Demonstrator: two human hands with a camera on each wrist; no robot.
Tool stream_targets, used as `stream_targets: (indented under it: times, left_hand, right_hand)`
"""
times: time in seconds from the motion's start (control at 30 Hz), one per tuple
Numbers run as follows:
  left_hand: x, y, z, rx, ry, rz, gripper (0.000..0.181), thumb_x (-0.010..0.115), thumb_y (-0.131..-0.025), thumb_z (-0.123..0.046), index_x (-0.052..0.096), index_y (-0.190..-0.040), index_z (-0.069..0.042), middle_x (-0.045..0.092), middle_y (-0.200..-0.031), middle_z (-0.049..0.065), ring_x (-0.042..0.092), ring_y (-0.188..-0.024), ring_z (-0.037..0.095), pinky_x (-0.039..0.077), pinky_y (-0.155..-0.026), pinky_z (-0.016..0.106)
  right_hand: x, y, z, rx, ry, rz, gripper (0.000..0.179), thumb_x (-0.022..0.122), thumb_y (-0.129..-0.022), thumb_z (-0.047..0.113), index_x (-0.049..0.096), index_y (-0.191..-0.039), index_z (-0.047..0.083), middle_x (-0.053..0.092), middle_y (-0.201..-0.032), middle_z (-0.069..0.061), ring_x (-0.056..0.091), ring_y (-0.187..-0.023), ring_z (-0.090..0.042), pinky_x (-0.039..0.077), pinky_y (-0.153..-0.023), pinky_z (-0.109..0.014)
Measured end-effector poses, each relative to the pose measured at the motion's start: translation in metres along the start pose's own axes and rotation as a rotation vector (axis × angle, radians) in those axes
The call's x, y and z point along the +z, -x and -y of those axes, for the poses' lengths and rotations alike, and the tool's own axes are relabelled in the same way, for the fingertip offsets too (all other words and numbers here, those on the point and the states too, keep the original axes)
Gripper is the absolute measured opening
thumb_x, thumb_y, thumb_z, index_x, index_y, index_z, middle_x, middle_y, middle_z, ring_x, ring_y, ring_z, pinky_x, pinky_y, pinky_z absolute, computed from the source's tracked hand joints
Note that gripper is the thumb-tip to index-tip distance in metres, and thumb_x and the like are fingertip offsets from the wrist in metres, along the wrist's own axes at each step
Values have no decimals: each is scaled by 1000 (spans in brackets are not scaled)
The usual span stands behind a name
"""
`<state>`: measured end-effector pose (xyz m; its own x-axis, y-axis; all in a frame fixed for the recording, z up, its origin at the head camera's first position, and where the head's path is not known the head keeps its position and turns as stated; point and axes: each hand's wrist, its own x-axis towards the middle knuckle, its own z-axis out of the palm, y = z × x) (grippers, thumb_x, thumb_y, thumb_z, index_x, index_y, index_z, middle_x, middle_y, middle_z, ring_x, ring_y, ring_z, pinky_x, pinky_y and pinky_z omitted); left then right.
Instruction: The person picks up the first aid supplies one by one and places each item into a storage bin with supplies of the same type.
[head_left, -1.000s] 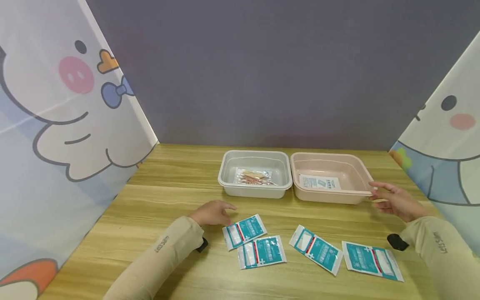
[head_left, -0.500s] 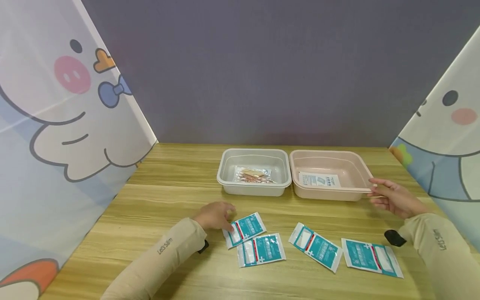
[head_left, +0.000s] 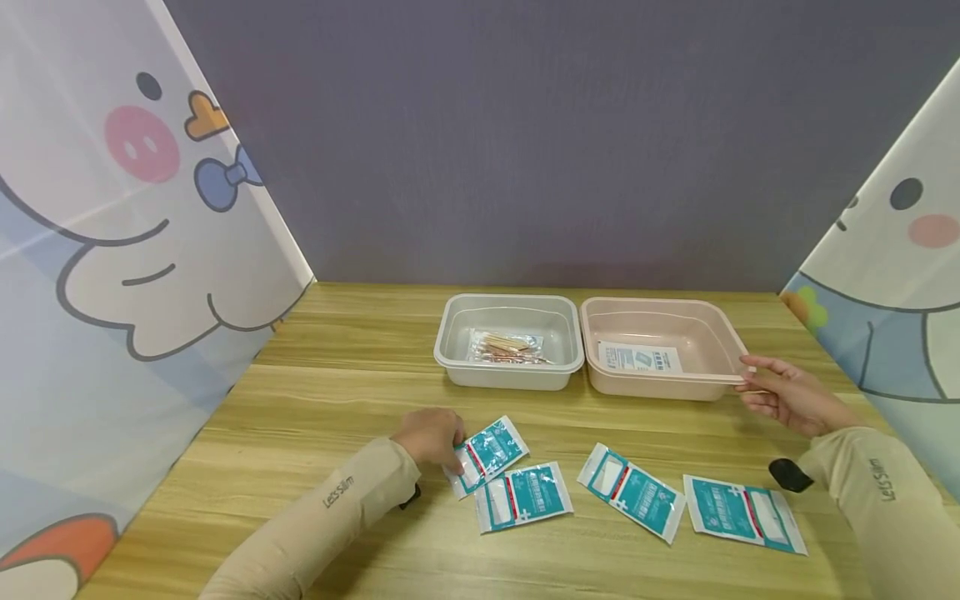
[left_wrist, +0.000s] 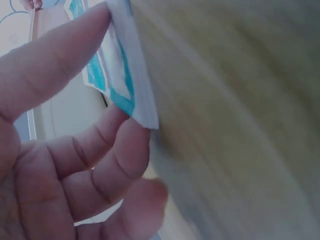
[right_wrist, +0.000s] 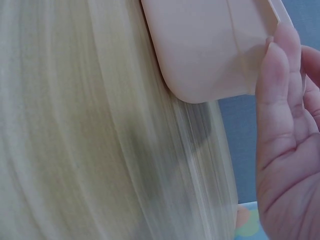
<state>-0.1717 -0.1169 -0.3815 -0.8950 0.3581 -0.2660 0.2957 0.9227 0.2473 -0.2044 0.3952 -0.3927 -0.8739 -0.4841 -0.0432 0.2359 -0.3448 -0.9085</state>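
Note:
My left hand (head_left: 429, 435) pinches the left end of a teal-and-white sealed packet (head_left: 493, 455) with a red stripe. In the left wrist view the packet (left_wrist: 120, 75) lies between thumb and fingers, its end edge tipped up off the wood. A second similar packet (head_left: 534, 500) lies flat just below it. My right hand (head_left: 797, 400) grips the front right corner of the pink plastic basin (head_left: 660, 389); the right wrist view has the fingertips (right_wrist: 275, 57) against the basin's rim. A white printed packet (head_left: 639, 358) lies inside that basin.
Left of the pink basin stands a grey-white basin (head_left: 510, 379) holding a clear bag of wooden-stick swabs (head_left: 508, 347). Two more teal packets (head_left: 633, 493) (head_left: 744, 514) lie at the right front of the wooden table (head_left: 337, 358). A grey partition (head_left: 525, 150) rises behind, with cartoon-printed panels at both sides.
My left hand has moved from beside the nearest packet onto its left end, and its thumb and fingers have closed on it. The right hand keeps to the pink basin's corner.

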Motion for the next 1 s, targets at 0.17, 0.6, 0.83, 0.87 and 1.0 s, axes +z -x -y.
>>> stream_targets:
  times: [0.17,0.6,0.83,0.87,1.0]
  left_hand:
    - [-1,0,1,-13,46,25,29,87,-66,-18,57,-66,-15,50,-65,-7,42,-60,11,34,-51,25]
    - [1,-11,9,89,391,135,10,74,-79,3,68,-76,-5,59,-70,-4,49,-55,8,45,-50,21]
    - [-4,-14,7,103,546,171,5,70,-83,4,69,-87,1,64,-77,-1,49,-46,7,49,-47,23]
    - [-5,-15,6,104,553,172,5,70,-83,3,69,-88,0,64,-78,0,49,-46,7,49,-48,23]
    - [-7,-17,2,105,575,184,5,70,-84,1,69,-88,-2,65,-79,0,48,-46,8,50,-49,23]
  right_hand:
    - [-1,1,0,-1,-1,-5,40,37,-103,1,69,-112,22,70,-93,-8,70,-79,-15,55,-72,-25]
    - [3,1,-2,-3,-17,-67,36,42,-102,1,71,-108,22,71,-90,-8,70,-78,-15,55,-70,-25]
    - [1,0,-4,-19,-62,-30,36,40,-102,0,70,-110,18,71,-92,-9,70,-80,-16,55,-71,-25]
    - [1,0,-4,-22,-73,-17,37,39,-102,0,70,-111,18,71,-93,-10,70,-80,-16,55,-72,-26]
    - [2,-1,-4,-32,-94,13,37,38,-102,-1,69,-112,16,71,-94,-11,70,-82,-17,55,-72,-26]
